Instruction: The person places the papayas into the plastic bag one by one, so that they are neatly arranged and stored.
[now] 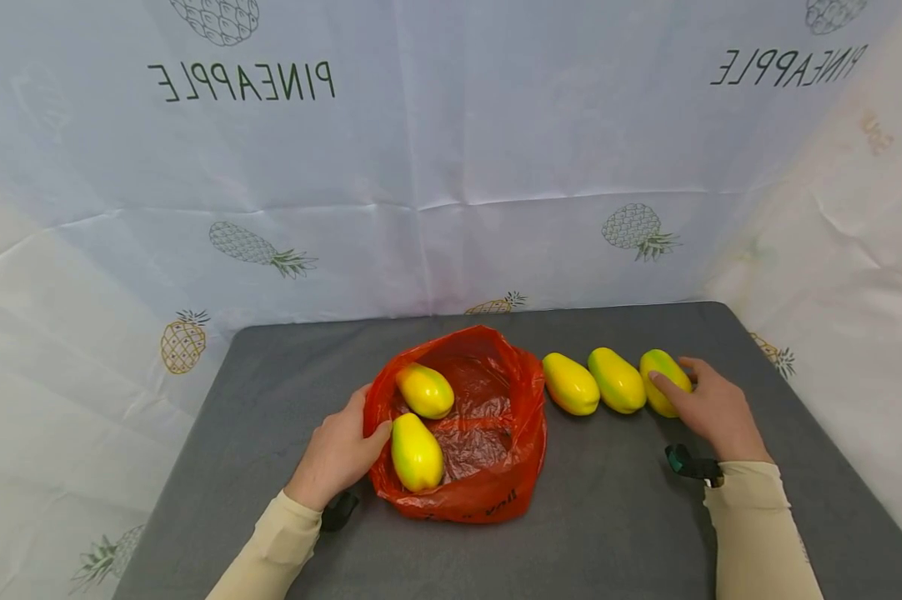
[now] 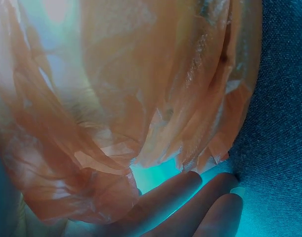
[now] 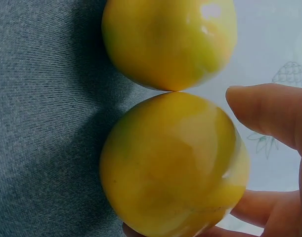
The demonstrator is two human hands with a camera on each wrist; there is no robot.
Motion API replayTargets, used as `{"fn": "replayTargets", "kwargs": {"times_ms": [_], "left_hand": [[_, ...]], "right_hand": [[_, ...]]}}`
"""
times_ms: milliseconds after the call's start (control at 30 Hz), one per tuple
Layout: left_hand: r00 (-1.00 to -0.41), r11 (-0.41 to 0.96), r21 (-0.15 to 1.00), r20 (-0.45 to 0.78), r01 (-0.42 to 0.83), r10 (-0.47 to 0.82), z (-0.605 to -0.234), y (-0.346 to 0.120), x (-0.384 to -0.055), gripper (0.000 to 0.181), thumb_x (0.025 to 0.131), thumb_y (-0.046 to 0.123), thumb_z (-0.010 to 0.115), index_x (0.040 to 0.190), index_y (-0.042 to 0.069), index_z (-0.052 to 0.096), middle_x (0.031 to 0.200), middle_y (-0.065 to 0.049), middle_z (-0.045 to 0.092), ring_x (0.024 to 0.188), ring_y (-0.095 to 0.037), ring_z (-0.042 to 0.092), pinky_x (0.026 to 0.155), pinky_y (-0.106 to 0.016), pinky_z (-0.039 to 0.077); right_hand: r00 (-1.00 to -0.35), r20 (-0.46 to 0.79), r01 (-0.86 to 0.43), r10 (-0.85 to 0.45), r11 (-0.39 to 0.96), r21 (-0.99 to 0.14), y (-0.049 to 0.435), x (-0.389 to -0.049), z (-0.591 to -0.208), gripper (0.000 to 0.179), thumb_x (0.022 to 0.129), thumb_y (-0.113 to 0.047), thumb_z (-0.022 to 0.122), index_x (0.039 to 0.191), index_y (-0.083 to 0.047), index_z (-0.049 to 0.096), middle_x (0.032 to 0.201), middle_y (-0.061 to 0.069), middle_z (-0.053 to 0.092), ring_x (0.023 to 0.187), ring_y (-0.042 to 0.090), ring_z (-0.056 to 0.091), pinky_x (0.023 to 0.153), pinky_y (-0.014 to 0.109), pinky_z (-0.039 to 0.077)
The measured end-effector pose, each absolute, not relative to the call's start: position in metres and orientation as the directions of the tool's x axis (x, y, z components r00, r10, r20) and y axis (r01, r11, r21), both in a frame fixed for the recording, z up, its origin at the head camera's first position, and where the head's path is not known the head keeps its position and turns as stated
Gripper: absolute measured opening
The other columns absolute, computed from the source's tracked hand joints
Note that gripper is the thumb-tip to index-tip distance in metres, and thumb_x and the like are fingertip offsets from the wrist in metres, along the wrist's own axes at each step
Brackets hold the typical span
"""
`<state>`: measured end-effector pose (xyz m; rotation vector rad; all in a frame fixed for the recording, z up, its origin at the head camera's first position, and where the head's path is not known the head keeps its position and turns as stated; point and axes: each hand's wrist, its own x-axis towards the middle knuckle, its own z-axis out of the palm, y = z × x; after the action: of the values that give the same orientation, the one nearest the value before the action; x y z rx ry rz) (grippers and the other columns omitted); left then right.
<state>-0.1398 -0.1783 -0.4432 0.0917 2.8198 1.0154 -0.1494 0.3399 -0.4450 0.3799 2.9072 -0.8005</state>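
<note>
A red plastic bag (image 1: 488,492) stands with its mouth wide on the grey table, two yellow-green papayas (image 1: 424,392) inside it on the left. My left hand (image 1: 340,450) holds the bag's left rim, thumb over the edge and fingers along the outside; the left wrist view shows those fingers (image 2: 178,202) against the thin film. Right of the bag, three more papayas (image 1: 571,385) lie in a row. Around the rightmost papaya (image 3: 173,165) is my right hand (image 1: 714,408), its fingers along the far side and its thumb a little off the skin.
The grey table (image 1: 593,517) has its back edge against a white cloth (image 1: 451,258) printed with pineapples. The same cloth hangs at both sides. Dark wrist straps (image 1: 691,462) sit at my sleeve cuffs.
</note>
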Motion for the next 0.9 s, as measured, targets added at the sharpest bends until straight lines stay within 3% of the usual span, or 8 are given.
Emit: {"fn": "replayTargets", "kwargs": {"times_ms": [233, 900], "left_hand": [[-0.987, 0.770, 0.638, -0.122, 0.002, 0.104, -0.4415, -0.1781, -0.1394, 0.072, 0.104, 0.032, 0.068, 0.164, 0.005, 0.039, 0.139, -0.020, 0.072, 0.091, -0.023, 0.076, 0.079, -0.043, 0.067], [-0.987, 0.766, 0.643, -0.126, -0.002, 0.104, -0.4432, -0.1783, -0.1390, 0.073, 0.104, 0.032, 0.068, 0.165, 0.005, 0.038, 0.139, -0.020, 0.072, 0.086, -0.021, 0.075, 0.075, -0.041, 0.066]], "right_hand": [[-0.964, -0.169, 0.264, 0.206, 0.833, -0.486, 0.3393, -0.1487, -0.4434, 0.100, 0.107, -0.071, 0.043, 0.163, 0.010, 0.029, 0.155, 0.045, 0.042, 0.123, 0.058, 0.054, 0.091, 0.066, 0.053], [-0.965, -0.150, 0.260, 0.213, 0.829, -0.495, 0.3383, -0.1486, -0.4440, 0.097, 0.107, -0.069, 0.045, 0.163, 0.010, 0.032, 0.155, 0.044, 0.042, 0.124, 0.058, 0.053, 0.092, 0.067, 0.052]]}}
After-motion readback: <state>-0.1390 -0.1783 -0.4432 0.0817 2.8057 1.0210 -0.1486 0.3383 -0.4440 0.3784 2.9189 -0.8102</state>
